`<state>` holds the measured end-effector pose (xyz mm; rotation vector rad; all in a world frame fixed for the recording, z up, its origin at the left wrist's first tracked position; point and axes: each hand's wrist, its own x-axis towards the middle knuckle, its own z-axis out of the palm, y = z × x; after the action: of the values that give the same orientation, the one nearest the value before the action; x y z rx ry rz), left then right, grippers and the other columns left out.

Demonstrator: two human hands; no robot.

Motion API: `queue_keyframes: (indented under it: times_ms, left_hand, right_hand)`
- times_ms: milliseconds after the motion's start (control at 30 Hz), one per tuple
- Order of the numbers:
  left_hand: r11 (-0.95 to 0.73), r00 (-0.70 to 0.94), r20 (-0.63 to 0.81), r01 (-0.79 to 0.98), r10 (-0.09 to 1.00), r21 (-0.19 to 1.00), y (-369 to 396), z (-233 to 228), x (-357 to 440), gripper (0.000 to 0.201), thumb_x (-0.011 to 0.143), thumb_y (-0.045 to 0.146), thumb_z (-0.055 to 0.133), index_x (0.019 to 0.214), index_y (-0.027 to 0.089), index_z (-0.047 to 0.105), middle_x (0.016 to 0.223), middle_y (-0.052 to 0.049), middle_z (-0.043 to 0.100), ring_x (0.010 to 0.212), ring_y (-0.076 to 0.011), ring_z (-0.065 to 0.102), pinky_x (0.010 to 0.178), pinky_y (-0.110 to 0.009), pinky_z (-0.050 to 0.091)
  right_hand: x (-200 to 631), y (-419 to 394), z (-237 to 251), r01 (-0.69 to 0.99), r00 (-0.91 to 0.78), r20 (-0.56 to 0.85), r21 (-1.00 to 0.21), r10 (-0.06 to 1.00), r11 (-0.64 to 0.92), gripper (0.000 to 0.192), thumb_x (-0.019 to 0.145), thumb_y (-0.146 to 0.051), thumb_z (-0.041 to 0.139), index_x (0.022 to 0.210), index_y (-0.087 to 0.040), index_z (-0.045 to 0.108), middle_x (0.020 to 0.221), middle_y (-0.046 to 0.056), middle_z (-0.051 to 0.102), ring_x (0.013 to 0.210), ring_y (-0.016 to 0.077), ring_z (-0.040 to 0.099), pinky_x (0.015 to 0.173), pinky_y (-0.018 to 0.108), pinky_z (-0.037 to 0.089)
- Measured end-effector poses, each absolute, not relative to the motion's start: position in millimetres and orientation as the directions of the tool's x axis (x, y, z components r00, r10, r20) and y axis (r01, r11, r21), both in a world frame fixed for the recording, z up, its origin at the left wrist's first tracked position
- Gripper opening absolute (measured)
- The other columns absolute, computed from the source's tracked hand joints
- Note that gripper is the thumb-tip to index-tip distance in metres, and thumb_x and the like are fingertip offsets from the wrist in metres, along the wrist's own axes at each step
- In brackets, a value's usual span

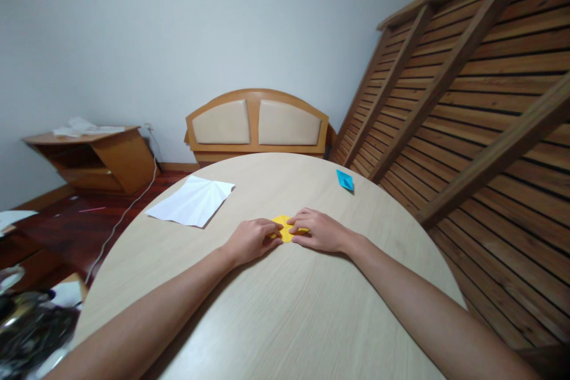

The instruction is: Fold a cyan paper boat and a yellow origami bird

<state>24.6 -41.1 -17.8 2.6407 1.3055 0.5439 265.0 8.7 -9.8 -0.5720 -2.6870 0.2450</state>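
- The fingers [275, 227] of the left hand [252, 239] lie curled and close together, tips pressing down on the left part of a small yellow paper [285, 229].
- The right hand [318, 230] meets it from the other side, its fingers [297, 221] flat and together on the paper's right part.
- The yellow paper lies flat on the round tabletop [285, 309], near its middle, mostly covered by both hands.
- Both forearms rest on the tabletop.
- A creased white sheet [192, 201] lies well to the left of the hands.
- A small blue folded paper [344, 180] sits near the far right edge.
- A wooden headboard [257, 124] stands against the wall beyond.
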Motion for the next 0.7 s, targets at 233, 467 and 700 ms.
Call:
queue_keyframes:
  times_ms: [233, 467, 700]
  left_hand:
    - [-0.629, 0.579, 0.246, 0.732, 0.777, 0.262, -42.0, -14.5, 24.2, 0.019, 0.095, 0.032, 0.056, 0.104, 0.024, 0.070, 0.119, -0.003, 0.071, 0.105, -0.0190, 0.068, 0.088, -0.028, 0.052]
    - [-0.628, 0.575, 0.256, 0.737, 0.777, 0.251, -40.9, -17.2, 22.7, 0.021, 0.095, 0.033, 0.054, 0.110, 0.024, 0.067, 0.117, -0.004, 0.072, 0.104, -0.0194, 0.068, 0.087, -0.029, 0.053]
    - [-0.631, 0.578, 0.258, 0.738, 0.774, 0.239, -40.1, -18.5, 23.2, 0.025, 0.098, 0.036, 0.050, 0.111, 0.022, 0.067, 0.117, -0.006, 0.072, 0.104, -0.0197, 0.069, 0.087, -0.029, 0.053]
  right_hand:
    - [265.8, 8.1, -11.6, 0.378, -0.836, 0.321, -0.250, 0.445, 0.891, 0.016, 0.089, -0.027, 0.064, 0.101, -0.020, 0.072, 0.111, 0.009, 0.072, 0.103, 0.0226, 0.064, 0.092, 0.037, 0.049]
    - [266.5, 7.7, -10.7, 0.384, -0.832, 0.315, -0.268, 0.457, 0.884, 0.020, 0.091, -0.029, 0.063, 0.106, -0.020, 0.071, 0.109, 0.008, 0.073, 0.103, 0.0220, 0.064, 0.092, 0.036, 0.049]
    - [266.4, 8.0, -10.1, 0.384, -0.836, 0.311, -0.255, 0.451, 0.887, 0.017, 0.092, -0.029, 0.062, 0.103, -0.021, 0.072, 0.109, 0.008, 0.073, 0.101, 0.0216, 0.065, 0.090, 0.035, 0.049]
